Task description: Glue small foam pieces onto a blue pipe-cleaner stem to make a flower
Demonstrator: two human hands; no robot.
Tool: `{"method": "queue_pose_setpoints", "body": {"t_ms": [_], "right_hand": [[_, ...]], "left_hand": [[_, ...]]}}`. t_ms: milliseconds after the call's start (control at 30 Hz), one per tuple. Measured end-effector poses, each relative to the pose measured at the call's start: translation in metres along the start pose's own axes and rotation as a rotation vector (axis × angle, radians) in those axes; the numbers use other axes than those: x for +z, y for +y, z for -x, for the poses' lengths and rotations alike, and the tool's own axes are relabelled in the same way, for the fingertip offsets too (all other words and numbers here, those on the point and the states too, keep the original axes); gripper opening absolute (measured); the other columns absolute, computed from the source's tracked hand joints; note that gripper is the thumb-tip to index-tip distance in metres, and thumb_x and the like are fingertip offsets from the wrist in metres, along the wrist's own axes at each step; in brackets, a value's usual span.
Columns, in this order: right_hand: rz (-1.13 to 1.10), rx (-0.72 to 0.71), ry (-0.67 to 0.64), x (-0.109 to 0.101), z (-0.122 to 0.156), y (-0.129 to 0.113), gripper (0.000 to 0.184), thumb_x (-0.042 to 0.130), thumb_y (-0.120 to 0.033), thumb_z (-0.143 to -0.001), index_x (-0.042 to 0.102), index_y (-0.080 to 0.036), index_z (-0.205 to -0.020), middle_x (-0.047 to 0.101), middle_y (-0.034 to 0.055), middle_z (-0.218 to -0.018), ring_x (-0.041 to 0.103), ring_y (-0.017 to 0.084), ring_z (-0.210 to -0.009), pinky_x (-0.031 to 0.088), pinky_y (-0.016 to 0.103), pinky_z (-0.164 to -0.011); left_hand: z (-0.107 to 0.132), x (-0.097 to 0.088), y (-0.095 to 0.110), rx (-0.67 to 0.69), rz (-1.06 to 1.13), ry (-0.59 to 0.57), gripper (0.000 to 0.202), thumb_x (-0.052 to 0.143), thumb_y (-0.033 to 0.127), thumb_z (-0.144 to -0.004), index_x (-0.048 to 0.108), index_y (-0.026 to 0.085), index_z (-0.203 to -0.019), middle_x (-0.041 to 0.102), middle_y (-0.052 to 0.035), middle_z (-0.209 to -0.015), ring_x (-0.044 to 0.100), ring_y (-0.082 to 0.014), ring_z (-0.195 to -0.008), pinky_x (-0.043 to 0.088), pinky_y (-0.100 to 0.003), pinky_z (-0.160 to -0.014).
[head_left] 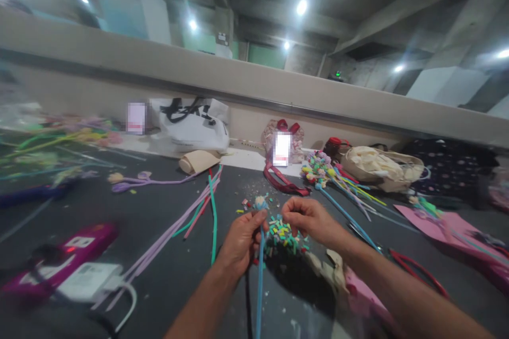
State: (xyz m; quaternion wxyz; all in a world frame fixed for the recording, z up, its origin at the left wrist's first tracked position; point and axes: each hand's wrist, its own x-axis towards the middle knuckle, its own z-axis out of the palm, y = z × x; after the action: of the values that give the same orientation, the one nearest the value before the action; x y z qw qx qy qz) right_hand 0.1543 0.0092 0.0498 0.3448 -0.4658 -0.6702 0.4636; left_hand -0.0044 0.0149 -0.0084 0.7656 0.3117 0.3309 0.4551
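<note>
My left hand [243,241] is closed, thumb and fingers pinching a blue pipe-cleaner flower [261,202] just under its small cream and blue head. Its long blue stem [260,288] runs down toward me from that grip. Close on the right, the fingers of my right hand [308,217] are bent together in a pinch; whatever lies between them is too small or hidden to make out. The hands are apart. Below and between them lies a pile of short cut pieces [283,235] in green, yellow and other colours on the dark table [167,275].
Purple, green and red pipe cleaners [191,206] lie to the left, near a magenta power strip [75,254]. A flower bunch [318,167] and red-handled scissors [417,273] are on the right. Bags, including a white one [191,130], line the back beside two blurred screens.
</note>
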Motion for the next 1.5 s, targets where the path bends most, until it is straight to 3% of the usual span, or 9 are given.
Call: {"method": "queue_pose_setpoints", "body": {"t_ms": [133, 233, 500, 700, 867, 1000, 1133, 1333, 1500], "right_hand": [[0.038, 0.052, 0.079, -0.029, 0.033, 0.001, 0.014, 0.056, -0.028, -0.072, 0.052, -0.016, -0.068, 0.046, -0.0073, -0.046, 0.039, 0.004, -0.037, 0.026, 0.015, -0.036], [0.061, 0.070, 0.140, -0.036, 0.052, 0.003, 0.013, 0.055, -0.027, -0.073, 0.052, -0.015, -0.068, 0.046, -0.0071, -0.045, 0.038, 0.004, -0.038, 0.026, 0.015, -0.036], [-0.026, -0.005, 0.225, -0.015, 0.061, 0.000, 0.016, 0.055, -0.031, -0.073, 0.054, -0.016, -0.069, 0.047, -0.0066, -0.046, 0.039, 0.005, -0.039, 0.028, 0.017, -0.039], [-0.029, 0.074, 0.212, -0.009, 0.065, 0.020, 0.012, 0.055, -0.026, -0.071, 0.054, -0.016, -0.064, 0.045, -0.0073, -0.048, 0.041, 0.005, -0.040, 0.029, 0.016, -0.040], [-0.010, 0.158, 0.203, -0.023, 0.071, 0.038, 0.012, 0.056, -0.023, -0.068, 0.050, -0.017, -0.059, 0.043, -0.0080, -0.046, 0.040, 0.005, -0.038, 0.031, 0.016, -0.039], [-0.045, 0.205, 0.206, -0.030, 0.084, 0.037, 0.017, 0.057, -0.031, -0.069, 0.051, -0.016, -0.063, 0.044, -0.0082, -0.044, 0.039, 0.005, -0.035, 0.029, 0.016, -0.036], [-0.155, 0.249, 0.295, -0.018, 0.092, 0.032, 0.020, 0.056, -0.035, -0.071, 0.052, -0.017, -0.067, 0.043, -0.0083, -0.039, 0.036, 0.005, -0.033, 0.026, 0.015, -0.034], [-0.265, 0.092, 0.376, 0.001, 0.086, 0.037, 0.020, 0.059, -0.034, -0.070, 0.053, -0.016, -0.064, 0.041, -0.0082, -0.042, 0.037, 0.004, -0.035, 0.027, 0.016, -0.036], [-0.162, 0.045, 0.406, 0.006, 0.082, 0.039, 0.020, 0.056, -0.034, -0.073, 0.053, -0.016, -0.066, 0.047, -0.0059, -0.051, 0.040, 0.005, -0.040, 0.031, 0.017, -0.039]], "left_hand": [[0.002, 0.001, 0.001, -0.022, -0.079, 0.005, 0.031, 0.062, 0.042, -0.062, 0.048, 0.015, -0.054, 0.035, 0.0101, -0.032, 0.025, -0.0001, -0.026, 0.014, -0.012, -0.028], [0.005, 0.009, -0.002, -0.045, -0.148, 0.013, 0.029, 0.063, 0.040, -0.062, 0.049, 0.015, -0.057, 0.037, 0.0098, -0.033, 0.028, -0.0008, -0.026, 0.015, -0.012, -0.028], [0.015, 0.045, -0.016, -0.087, -0.127, -0.040, 0.025, 0.063, 0.035, -0.062, 0.052, 0.013, -0.057, 0.047, 0.0063, -0.038, 0.036, -0.0008, -0.029, 0.023, -0.012, -0.031], [0.012, 0.048, -0.015, -0.065, -0.173, -0.011, 0.025, 0.065, 0.035, -0.061, 0.055, 0.013, -0.063, 0.054, 0.0034, -0.047, 0.041, -0.0019, -0.033, 0.030, -0.012, -0.033], [0.009, 0.046, -0.017, -0.076, -0.209, -0.029, 0.023, 0.066, 0.032, -0.060, 0.056, 0.012, -0.065, 0.057, 0.0024, -0.053, 0.043, -0.0014, -0.035, 0.031, -0.011, -0.033], [0.009, 0.049, -0.027, -0.106, -0.210, -0.056, 0.024, 0.067, 0.033, -0.058, 0.055, 0.012, -0.059, 0.055, 0.0038, -0.046, 0.039, -0.0006, -0.030, 0.028, -0.011, -0.030], [0.011, 0.056, -0.038, -0.150, -0.140, -0.092, 0.024, 0.067, 0.033, -0.059, 0.056, 0.011, -0.061, 0.055, 0.0025, -0.049, 0.042, -0.0010, -0.033, 0.030, -0.011, -0.031], [0.017, 0.061, -0.043, -0.153, -0.055, -0.123, 0.023, 0.066, 0.031, -0.062, 0.057, 0.010, -0.068, 0.054, 0.0021, -0.051, 0.045, -0.0020, -0.037, 0.035, -0.010, -0.033], [0.019, 0.061, -0.045, -0.141, -0.096, -0.113, 0.025, 0.067, 0.032, -0.060, 0.058, 0.010, -0.067, 0.055, 0.0010, -0.053, 0.046, -0.0024, -0.037, 0.036, -0.011, -0.034]]}}
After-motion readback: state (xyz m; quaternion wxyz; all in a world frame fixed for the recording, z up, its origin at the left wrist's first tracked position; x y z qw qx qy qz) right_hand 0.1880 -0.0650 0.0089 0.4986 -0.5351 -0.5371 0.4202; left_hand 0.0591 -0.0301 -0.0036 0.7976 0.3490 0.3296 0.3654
